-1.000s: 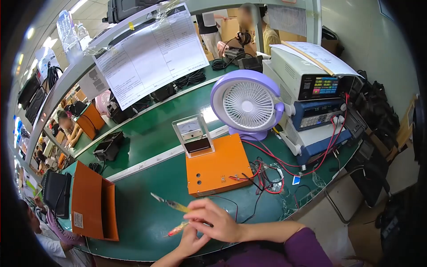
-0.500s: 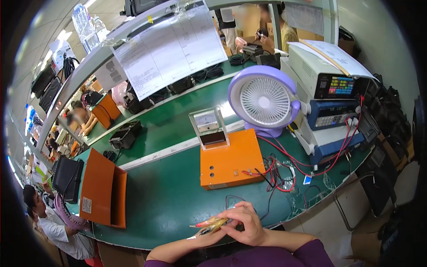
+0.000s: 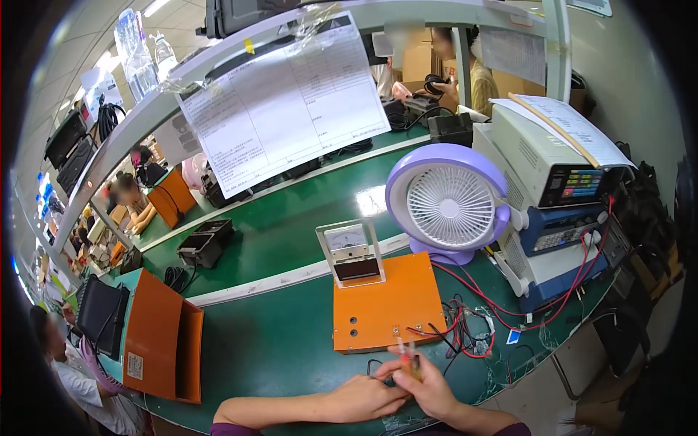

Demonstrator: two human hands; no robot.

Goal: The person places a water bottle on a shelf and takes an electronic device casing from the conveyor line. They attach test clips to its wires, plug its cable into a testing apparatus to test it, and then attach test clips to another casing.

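Note:
My right hand (image 3: 429, 386) is closed round a few slender pieces with red and amber parts (image 3: 407, 359). Their pale narrow tips point up, away from me, and their exact kind cannot be made out. My left hand (image 3: 366, 397) presses against the right one with curled fingers, and whatever it may hold is hidden. Both hands are at the bench's front edge. Just beyond them lies a flat orange box (image 3: 389, 301) with terminals and a clear-framed analog meter (image 3: 349, 243) standing on it. Red and black leads (image 3: 465, 327) run from its front right corner.
A purple fan (image 3: 447, 203) stands behind the box. Stacked bench instruments (image 3: 560, 225) with red leads are at the right. An open orange case (image 3: 160, 338) sits at the left, near a seated person (image 3: 83, 389). A paper sheet (image 3: 283, 109) hangs overhead.
My hands have drawn closer together, and the slender pieces have swung from pointing left to pointing upward. The view has tilted up, so the bench things appear lower.

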